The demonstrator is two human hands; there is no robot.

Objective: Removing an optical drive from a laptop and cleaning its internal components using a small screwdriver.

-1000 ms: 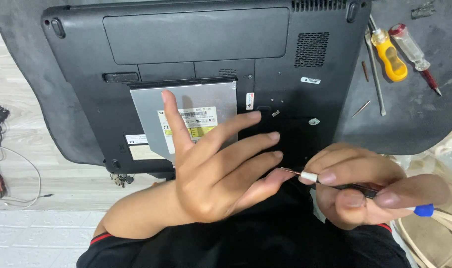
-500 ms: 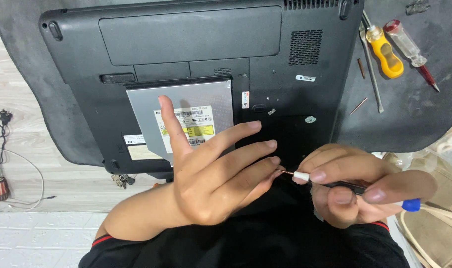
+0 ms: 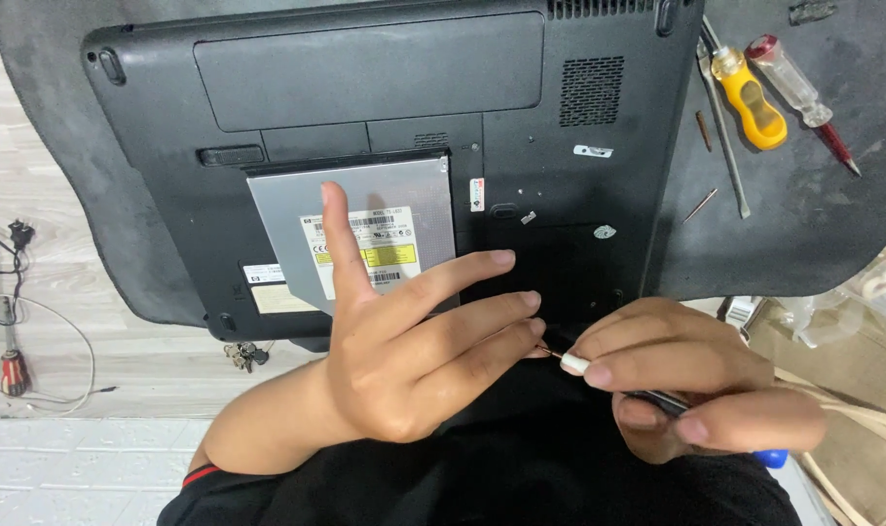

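The right hand hid most of the screwdriver; its tip was too small to make out. The laptop ran past the top edge.

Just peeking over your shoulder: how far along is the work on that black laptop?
The black laptop lies bottom-up on a dark mat, its silver optical drive exposed. The right hand holds a thin screwdriver with a white collar, its tip at the left hand's fingertips. The large cover panel is still on.
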